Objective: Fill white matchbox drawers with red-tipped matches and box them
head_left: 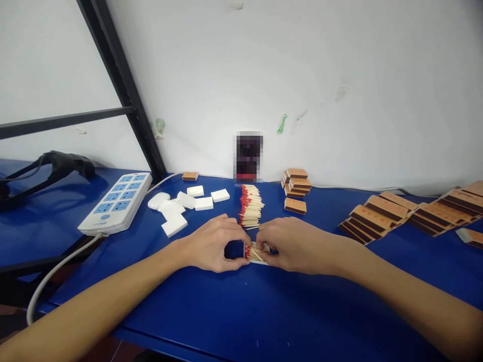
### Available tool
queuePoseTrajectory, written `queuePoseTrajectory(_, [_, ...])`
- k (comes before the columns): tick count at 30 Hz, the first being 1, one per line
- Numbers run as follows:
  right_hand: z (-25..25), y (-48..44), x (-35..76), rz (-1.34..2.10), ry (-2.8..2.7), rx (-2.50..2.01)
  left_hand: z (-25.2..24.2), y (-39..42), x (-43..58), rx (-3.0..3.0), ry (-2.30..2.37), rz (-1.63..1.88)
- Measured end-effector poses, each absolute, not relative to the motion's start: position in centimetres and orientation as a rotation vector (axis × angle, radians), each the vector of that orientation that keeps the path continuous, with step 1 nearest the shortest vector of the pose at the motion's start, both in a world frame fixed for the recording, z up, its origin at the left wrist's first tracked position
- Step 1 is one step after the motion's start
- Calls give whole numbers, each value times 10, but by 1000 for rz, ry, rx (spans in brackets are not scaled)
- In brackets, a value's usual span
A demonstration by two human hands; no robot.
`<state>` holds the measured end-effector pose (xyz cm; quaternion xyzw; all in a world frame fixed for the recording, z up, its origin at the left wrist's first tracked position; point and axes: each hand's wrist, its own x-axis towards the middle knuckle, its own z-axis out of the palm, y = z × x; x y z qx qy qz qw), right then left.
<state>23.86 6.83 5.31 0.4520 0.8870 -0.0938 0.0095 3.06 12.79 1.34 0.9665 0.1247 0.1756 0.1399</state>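
A small white matchbox tray (260, 262) lies on the blue table between my hands, filled with red-headed matches (255, 253). My left hand (219, 244) is closed on the tray's left end, thumb in front and fingers behind, by the red heads. At the other end, my right hand (298, 245) has its curled fingers and thumb on the tray and the pale stick ends; its fingertips are partly hidden. One match lies slantwise over the others. Just behind the tray spreads a long pile of loose matches (252, 206), heads to the left.
White empty-looking trays (204, 203) lie left of the pile. Stacked matchboxes (298, 183) stand at the back, and rows of matchboxes (377, 213) lean at right. A power strip (116, 201), a black strapped object (56, 166) and a dark metal frame (128, 90) are at left.
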Motion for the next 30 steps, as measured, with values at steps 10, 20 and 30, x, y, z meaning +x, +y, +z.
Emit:
queuePoseTrajectory(10, [53, 69, 234, -279, 2744, 1451, 14, 128, 29, 2782, 338, 501])
queuePoseTrajectory(20, [55, 67, 235, -204, 2668, 1449, 16, 127, 28, 2799, 320, 496])
queuePoseTrajectory(30, [52, 67, 231, -192, 2728, 1460, 16, 128, 26, 2816, 329, 463])
